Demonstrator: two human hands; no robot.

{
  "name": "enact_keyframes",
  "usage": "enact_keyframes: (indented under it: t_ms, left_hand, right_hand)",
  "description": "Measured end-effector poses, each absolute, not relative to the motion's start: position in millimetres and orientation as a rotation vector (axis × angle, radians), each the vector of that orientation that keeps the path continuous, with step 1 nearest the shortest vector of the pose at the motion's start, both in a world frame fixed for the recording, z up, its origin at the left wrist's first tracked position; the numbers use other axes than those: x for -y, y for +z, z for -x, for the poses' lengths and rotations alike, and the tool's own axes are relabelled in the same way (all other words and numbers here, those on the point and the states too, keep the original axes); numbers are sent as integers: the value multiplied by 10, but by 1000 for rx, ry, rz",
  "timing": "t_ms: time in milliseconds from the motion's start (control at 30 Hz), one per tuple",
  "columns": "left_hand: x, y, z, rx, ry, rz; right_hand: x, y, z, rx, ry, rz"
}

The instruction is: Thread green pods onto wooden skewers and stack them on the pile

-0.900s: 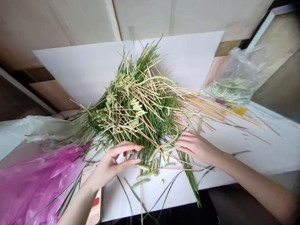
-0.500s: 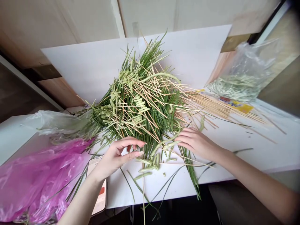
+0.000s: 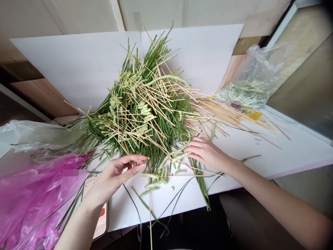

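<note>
A big heap of green chive-like stalks with pale buds threaded on thin bamboo skewers [image 3: 145, 111] lies on a white board [image 3: 249, 152]. My left hand [image 3: 117, 173] hovers at the heap's near edge, fingers curved and apart, holding nothing that I can see. My right hand [image 3: 205, 152] lies palm down on the heap's right near edge, fingers stretched over stalks and skewers. A skewer with short green pieces [image 3: 158, 173] lies between the two hands.
Loose bamboo skewers [image 3: 234, 116] fan out to the right. A clear bag of pale green buds [image 3: 249, 86] sits at the back right. A pink plastic bag [image 3: 31, 201] and a clear bag [image 3: 39, 139] lie at the left. A phone [image 3: 100, 215] rests under my left wrist.
The view has swung a little; both hands stay at the heap's near edge in nearly the same pose, with the left fingers slightly more curled.
</note>
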State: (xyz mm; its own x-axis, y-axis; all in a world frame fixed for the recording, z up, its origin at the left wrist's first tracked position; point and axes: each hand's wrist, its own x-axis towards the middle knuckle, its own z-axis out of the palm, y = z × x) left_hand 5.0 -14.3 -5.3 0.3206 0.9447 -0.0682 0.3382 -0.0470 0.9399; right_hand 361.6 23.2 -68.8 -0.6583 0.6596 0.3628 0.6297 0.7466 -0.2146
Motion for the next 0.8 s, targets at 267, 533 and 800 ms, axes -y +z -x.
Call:
enact_keyframes:
  t_ms: [267,533,800]
  left_hand:
    - [230,-90,43,-1263,794,-1638]
    - [377,-206,127,-1390,838,-1748]
    - [356,-173,81,-1382,745,-1898]
  right_hand:
    - [-104,-580,-3749,2470,72,1014]
    - [95,-562,-3903,2396,89,1086]
    - [82,-559,-3830,2359,86,1102]
